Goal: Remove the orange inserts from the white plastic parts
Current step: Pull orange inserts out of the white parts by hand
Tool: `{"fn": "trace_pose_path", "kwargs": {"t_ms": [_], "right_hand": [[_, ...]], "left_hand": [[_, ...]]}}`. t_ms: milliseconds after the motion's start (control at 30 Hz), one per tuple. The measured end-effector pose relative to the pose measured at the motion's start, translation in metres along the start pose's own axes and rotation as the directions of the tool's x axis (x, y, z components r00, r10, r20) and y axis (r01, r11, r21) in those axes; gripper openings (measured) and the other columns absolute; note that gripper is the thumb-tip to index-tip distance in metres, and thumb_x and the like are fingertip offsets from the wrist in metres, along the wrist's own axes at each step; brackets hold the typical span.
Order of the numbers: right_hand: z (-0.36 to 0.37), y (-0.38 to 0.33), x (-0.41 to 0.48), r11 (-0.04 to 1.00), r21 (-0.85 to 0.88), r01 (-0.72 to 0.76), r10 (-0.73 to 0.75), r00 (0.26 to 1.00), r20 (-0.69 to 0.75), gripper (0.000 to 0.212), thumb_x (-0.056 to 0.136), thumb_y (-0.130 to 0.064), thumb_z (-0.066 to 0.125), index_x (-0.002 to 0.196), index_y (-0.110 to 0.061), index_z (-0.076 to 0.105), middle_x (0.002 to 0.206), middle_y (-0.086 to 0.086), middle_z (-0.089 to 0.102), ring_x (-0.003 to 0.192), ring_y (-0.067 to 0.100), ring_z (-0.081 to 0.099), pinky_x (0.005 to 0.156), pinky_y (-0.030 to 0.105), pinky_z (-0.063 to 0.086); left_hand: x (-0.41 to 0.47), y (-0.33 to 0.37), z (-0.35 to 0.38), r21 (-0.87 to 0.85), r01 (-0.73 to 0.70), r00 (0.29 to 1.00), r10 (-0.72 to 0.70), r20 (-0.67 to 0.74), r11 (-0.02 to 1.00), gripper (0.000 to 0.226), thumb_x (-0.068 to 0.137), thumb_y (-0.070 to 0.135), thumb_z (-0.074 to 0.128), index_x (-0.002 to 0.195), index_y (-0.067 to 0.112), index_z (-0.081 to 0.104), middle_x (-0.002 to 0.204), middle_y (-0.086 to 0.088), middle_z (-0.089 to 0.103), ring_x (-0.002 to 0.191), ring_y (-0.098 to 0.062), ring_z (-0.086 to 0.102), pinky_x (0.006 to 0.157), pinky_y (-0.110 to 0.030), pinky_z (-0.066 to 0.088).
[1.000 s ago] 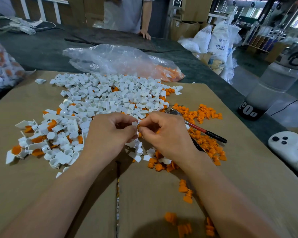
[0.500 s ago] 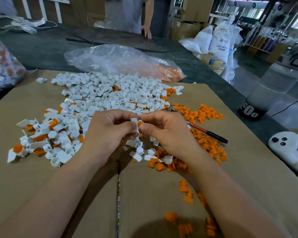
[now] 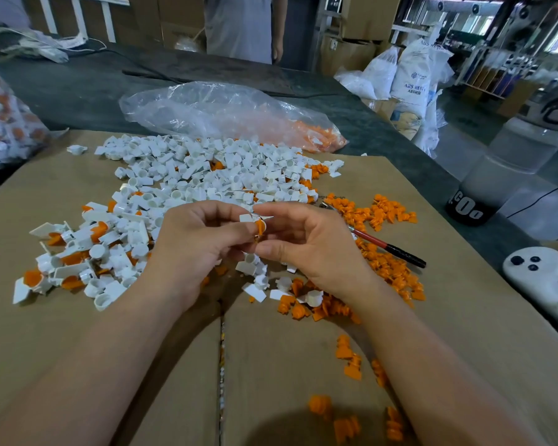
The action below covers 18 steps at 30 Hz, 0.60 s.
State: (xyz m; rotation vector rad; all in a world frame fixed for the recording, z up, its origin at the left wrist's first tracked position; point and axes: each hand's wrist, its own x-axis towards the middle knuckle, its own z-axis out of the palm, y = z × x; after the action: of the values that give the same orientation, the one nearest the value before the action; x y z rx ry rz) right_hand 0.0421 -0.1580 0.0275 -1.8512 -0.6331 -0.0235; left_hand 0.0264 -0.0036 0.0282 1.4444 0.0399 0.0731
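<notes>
Insert-pull step: left hand [image 3: 200, 249] pinches 1 white part [image 3: 248, 217], right hand [image 3: 306, 246] pinches its orange insert [image 3: 260, 227], seemingly partly out. We're holding both above the cardboard [image 3: 287, 365], just near of the white pile [image 3: 207, 175]. Next, we'd guess: tug it free and drop it right among the loose orange pieces [image 3: 384, 262].

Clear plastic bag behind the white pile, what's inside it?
Orange inserts show through the clear plastic bag at its right end, heaped together. Crumpled, glaring film blurs the rest, so whether anything else lies inside cannot be told.
</notes>
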Motion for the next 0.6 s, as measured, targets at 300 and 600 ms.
{"fn": "trace_pose_path", "kwargs": {"t_ms": [300, 600], "right_hand": [[0.0006, 0.0061, 0.0005, 0.999, -0.016, 0.045, -0.046, 0.999, -0.026, 0.04, 0.08, 0.004, 0.063, 0.094, -0.034, 0.062, 0.088, -0.012, 0.067, 0.087, 0.005, 0.066, 0.081, 0.025, 0.054], [0.0008, 0.0095, 0.0012, 0.995, -0.011, 0.103, -0.103, 0.995, -0.018, 0.041, 0.076, 0.003, 0.067, 0.098, -0.031, 0.063, 0.081, -0.021, 0.068, 0.085, -0.001, 0.066, 0.077, 0.016, 0.052]], "left_hand": [[0.0016, 0.002, -0.0039, -0.079, 0.139, 0.989, -0.135, 0.063, 0.987, 0.019, 0.043, 0.015, 0.072, 0.06, 0.009, 0.067, 0.052, -0.007, 0.062, 0.046, -0.015, 0.06, 0.038, -0.018, 0.04], [0.0022, 0.0018, -0.0026, -0.092, 0.147, 0.987, -0.14, 0.077, 0.985, 0.007, 0.048, 0.011, 0.07, 0.055, 0.01, 0.067, 0.051, -0.008, 0.061, 0.044, -0.013, 0.059, 0.04, -0.016, 0.044]]}}
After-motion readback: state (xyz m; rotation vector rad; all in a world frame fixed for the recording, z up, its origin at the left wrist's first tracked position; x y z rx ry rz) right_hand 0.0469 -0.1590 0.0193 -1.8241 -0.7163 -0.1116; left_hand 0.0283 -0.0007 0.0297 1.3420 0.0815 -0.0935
